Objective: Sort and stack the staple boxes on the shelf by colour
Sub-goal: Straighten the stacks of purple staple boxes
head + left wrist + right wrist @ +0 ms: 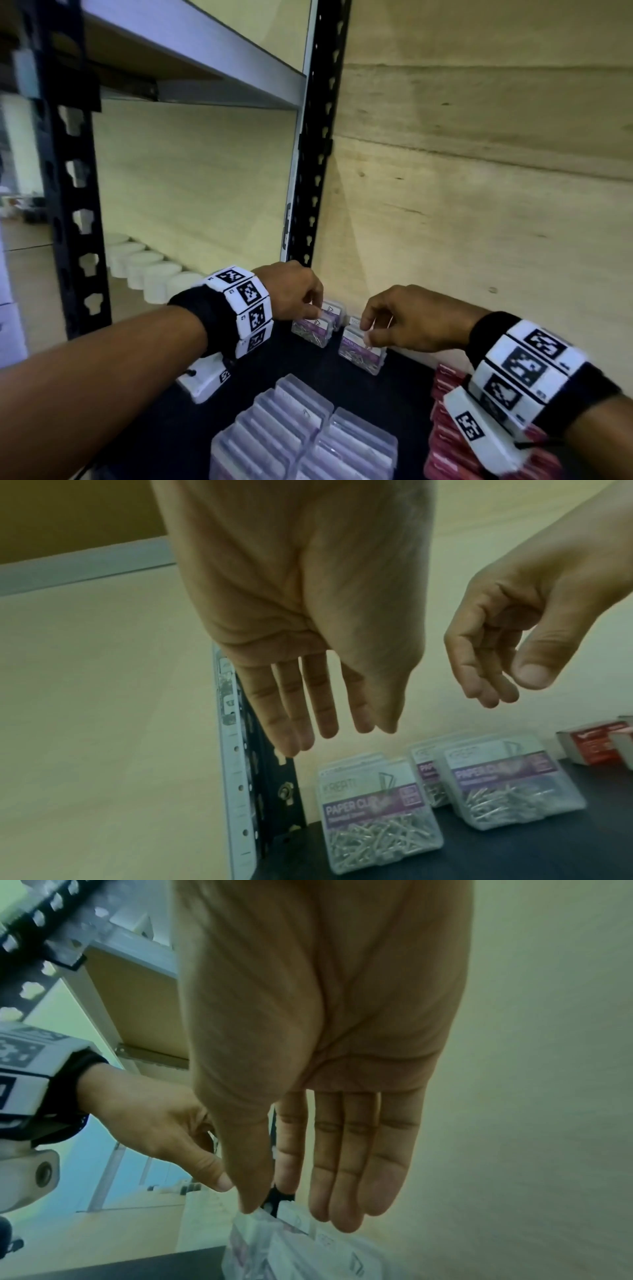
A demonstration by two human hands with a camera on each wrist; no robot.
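Both my hands hang with fingers relaxed, holding nothing: left hand (pixel 294 291) just above the left purple box (pixel 313 330), right hand (pixel 404 322) over the right one (pixel 361 353).

You see the head view lit unevenly: a bright patch falls on the wooden wall (pixel 462 205) just right of the black upright (pixel 315 137), while the dark shelf (pixel 370 387) by the near edge sits in shade. Straight edges bow toward the frame borders. Your forearms at the bottom corners are soft. Both wrist views carry a greenish cast and grain; the left hand (pixel 301 610) and right hand (pixel 325 1031) fill them, slightly blurred, with the clear boxes (pixel 377 818) sharper.
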